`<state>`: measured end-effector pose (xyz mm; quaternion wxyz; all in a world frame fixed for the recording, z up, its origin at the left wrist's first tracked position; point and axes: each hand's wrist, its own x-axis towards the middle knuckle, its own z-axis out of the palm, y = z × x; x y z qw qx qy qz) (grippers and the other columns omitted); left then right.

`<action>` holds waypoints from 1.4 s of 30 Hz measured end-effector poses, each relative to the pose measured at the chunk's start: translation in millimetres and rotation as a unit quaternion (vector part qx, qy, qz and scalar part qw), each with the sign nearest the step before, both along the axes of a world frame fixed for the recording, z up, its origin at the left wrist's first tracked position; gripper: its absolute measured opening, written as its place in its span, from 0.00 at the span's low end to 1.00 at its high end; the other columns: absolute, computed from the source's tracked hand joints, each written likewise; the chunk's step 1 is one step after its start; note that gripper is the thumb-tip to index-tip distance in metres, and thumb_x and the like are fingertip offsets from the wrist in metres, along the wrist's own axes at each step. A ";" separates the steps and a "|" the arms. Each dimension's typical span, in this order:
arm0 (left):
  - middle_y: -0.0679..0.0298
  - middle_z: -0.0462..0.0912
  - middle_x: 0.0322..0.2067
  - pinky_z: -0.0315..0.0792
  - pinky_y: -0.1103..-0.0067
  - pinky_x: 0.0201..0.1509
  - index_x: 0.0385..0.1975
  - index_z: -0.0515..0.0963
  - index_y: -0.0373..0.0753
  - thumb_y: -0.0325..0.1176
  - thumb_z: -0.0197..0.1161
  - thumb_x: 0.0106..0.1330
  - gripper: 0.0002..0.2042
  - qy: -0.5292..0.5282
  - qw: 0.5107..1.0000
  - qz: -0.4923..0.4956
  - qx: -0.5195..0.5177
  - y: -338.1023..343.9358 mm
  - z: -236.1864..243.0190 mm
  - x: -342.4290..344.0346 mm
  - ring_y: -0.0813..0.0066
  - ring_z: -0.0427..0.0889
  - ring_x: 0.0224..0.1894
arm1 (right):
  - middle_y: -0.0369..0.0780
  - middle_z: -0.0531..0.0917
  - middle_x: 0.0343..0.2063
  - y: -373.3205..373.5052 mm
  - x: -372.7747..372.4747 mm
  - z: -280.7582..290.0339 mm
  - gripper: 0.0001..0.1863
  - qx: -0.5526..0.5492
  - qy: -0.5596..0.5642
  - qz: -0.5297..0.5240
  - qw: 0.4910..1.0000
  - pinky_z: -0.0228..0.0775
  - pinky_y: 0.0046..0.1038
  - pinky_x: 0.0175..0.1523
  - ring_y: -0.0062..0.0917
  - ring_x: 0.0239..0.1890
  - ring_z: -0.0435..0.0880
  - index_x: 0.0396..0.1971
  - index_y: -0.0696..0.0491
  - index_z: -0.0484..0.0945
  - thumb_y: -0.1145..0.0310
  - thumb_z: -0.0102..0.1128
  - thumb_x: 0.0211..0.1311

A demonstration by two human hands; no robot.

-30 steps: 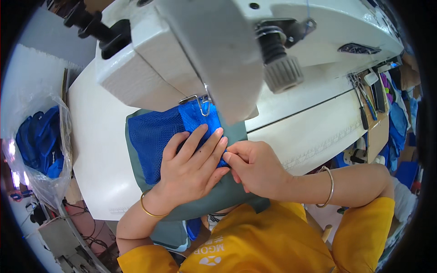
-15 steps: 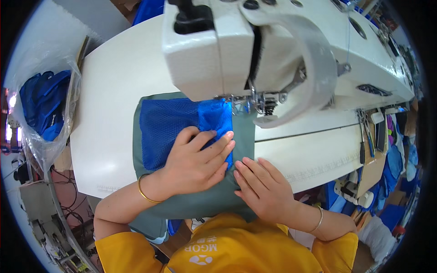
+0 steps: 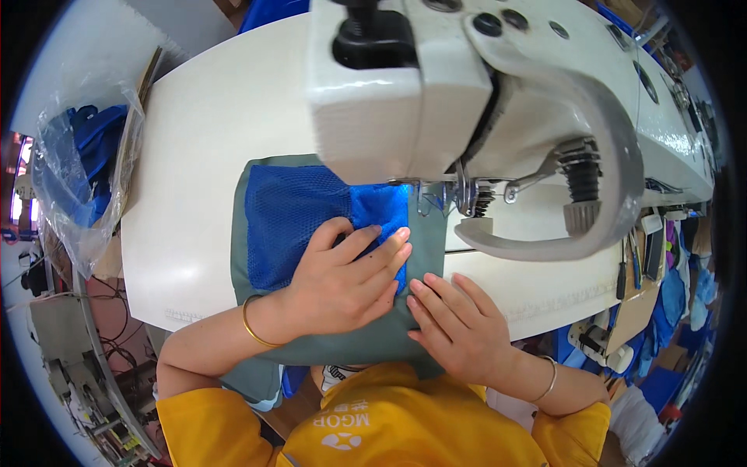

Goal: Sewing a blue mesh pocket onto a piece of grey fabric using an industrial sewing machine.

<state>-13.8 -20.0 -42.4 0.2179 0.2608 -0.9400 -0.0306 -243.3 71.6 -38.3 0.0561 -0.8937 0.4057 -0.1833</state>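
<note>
My left hand (image 3: 346, 280) lies open over a blue mesh panel (image 3: 292, 198) and the brighter blue strip (image 3: 377, 202) along its right side, fingertips resting near the strip's edge. Underneath is a larger grey-green fabric piece (image 3: 426, 233) on the white machine table. Just right of the blue strip, my right hand (image 3: 455, 327) rests on the grey-green fabric with fingers stretched out and apart. The sewing machine's presser foot and needle area (image 3: 432, 198) sit above the strip's far end, partly hidden by the machine head (image 3: 366, 117).
A clear plastic bag with blue fabric (image 3: 97, 187) hangs at the left. Along the table's right end are scissors and tools (image 3: 632, 257), cardboard (image 3: 638, 311) and fabric scraps (image 3: 677, 288). A curved guard (image 3: 537, 247) juts from the machine head.
My right hand has released its pinch at the blue strip's edge and flattened out on the grey-green fabric. My left hand stays on the blue fabric. The camera view has shifted, revealing more under the head.
</note>
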 end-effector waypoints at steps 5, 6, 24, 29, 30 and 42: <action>0.58 0.82 0.53 0.69 0.65 0.50 0.46 0.83 0.33 0.35 0.68 0.56 0.19 0.008 1.000 -0.011 -0.012 -6.9 1.8 -5.0 0.64 0.79 0.46 | 0.46 0.80 0.58 -6.0 -2.3 1.0 0.21 0.012 0.013 -0.002 1.000 0.67 0.43 0.68 0.37 0.64 0.77 0.51 0.60 0.82 0.61 0.63 0.63; 0.58 0.82 0.53 0.69 0.65 0.50 0.46 0.83 0.33 0.35 0.68 0.56 0.19 0.009 1.000 -0.009 -0.013 -7.1 3.1 -4.9 0.64 0.79 0.46 | 0.46 0.80 0.59 -6.2 -2.5 -1.1 0.21 0.008 0.012 0.001 1.000 0.67 0.43 0.68 0.37 0.64 0.77 0.51 0.60 0.82 0.61 0.63 0.63; 0.61 0.82 0.50 0.68 0.63 0.55 0.45 0.83 0.34 0.36 0.68 0.57 0.18 0.011 0.999 0.023 -0.024 -21.8 1.0 -11.6 0.65 0.77 0.49 | 0.46 0.80 0.58 -29.8 -7.3 0.9 0.22 -0.007 0.019 0.002 1.000 0.66 0.43 0.69 0.38 0.62 0.77 0.51 0.61 0.81 0.64 0.65 0.59; 0.60 0.83 0.43 0.72 0.60 0.62 0.40 0.84 0.33 0.29 0.67 0.53 0.14 0.021 0.990 -0.084 -0.109 -16.6 5.7 -1.2 0.65 0.79 0.48 | 0.48 0.80 0.57 -23.4 -6.1 0.0 0.22 -0.022 0.029 -0.018 0.999 0.66 0.43 0.69 0.40 0.62 0.77 0.51 0.64 0.80 0.65 0.63 0.59; 0.61 0.82 0.40 0.75 0.60 0.61 0.39 0.84 0.32 0.27 0.65 0.51 0.14 0.026 0.993 -0.090 -0.076 -16.5 6.9 -0.2 0.64 0.80 0.44 | 0.49 0.80 0.57 -25.8 -7.1 0.3 0.22 -0.026 0.031 -0.013 0.999 0.66 0.43 0.70 0.40 0.62 0.77 0.50 0.64 0.81 0.65 0.63 0.60; 0.62 0.82 0.36 0.75 0.61 0.53 0.37 0.83 0.36 0.27 0.67 0.47 0.14 0.038 0.995 -0.064 -0.071 -11.5 -6.8 -1.8 0.62 0.79 0.43 | 0.41 0.85 0.33 -31.4 -2.2 19.1 0.18 0.249 -0.223 -0.117 0.935 0.73 0.28 0.32 0.25 0.30 0.82 0.51 0.63 0.80 0.68 0.62 0.66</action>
